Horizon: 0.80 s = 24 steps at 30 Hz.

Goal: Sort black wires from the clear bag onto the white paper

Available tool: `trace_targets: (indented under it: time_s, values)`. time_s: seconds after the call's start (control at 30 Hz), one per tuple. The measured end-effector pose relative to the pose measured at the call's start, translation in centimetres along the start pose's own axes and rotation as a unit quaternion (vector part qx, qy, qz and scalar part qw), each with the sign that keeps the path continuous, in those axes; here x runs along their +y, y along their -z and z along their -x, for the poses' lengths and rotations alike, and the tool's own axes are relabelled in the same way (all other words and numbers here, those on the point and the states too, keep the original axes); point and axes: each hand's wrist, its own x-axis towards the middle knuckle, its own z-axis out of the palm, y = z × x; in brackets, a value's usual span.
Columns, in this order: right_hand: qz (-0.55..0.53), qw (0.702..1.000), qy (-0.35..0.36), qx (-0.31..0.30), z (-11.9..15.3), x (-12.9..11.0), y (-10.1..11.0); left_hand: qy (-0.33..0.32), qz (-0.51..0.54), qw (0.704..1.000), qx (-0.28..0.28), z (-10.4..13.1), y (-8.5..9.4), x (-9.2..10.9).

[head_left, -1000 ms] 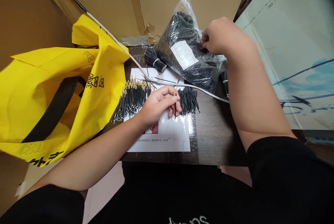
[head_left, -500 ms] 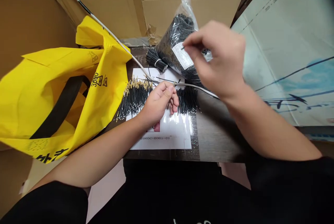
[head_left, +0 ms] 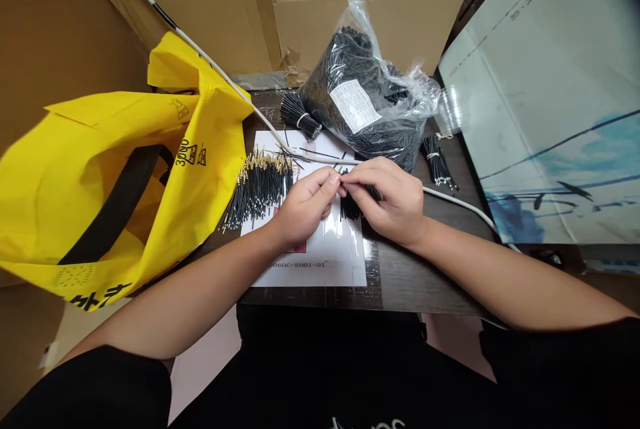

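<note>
My left hand is closed, thumb against forefinger, around a short black wire with a gold-coloured tip that is now mostly hidden. The fingertips of my right hand pinch together at that tip; what lies between them is too small to make out. Left of my hands, a row of black wires with gold-coloured ends lies partly on a printed white sheet. More black wires, partly covered by my right hand, lie on the sheet's right side.
Behind my hands stands a clear plastic bag full of black wires. Tied wire bundles lie at its left and right. A white cable crosses the table. A yellow bag stands left, and a pale printed panel right.
My right hand has come down and left from in front of the plastic bag to meet my left fingertips. The left hand has stayed nearly in place.
</note>
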Motion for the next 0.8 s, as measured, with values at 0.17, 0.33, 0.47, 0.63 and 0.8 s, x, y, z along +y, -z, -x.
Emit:
trace_targets:
  time_s: [0.17,0.33,0.47,0.63,0.8]
  values:
    - [-0.024,0.998,-0.044,0.037,0.3,0.2,-0.1,-0.050,-0.055,0.997,-0.002,0.2,0.0,0.1]
    - [-0.062,0.995,-0.075,0.031,0.5,0.2,-0.2,-0.050,-0.053,0.997,-0.009,0.3,-0.2,0.2]
    - [-0.095,0.989,-0.096,0.057,0.6,0.4,-0.5,-0.016,-0.012,1.000,-0.014,0.1,-0.3,0.2]
    - [-0.083,0.988,-0.101,0.084,0.5,0.7,-0.5,-0.022,-0.044,0.999,0.013,0.1,-0.7,0.5]
    - [-0.078,0.991,-0.087,0.066,0.4,0.5,-0.4,-0.032,-0.141,0.989,0.011,0.1,-0.8,1.0]
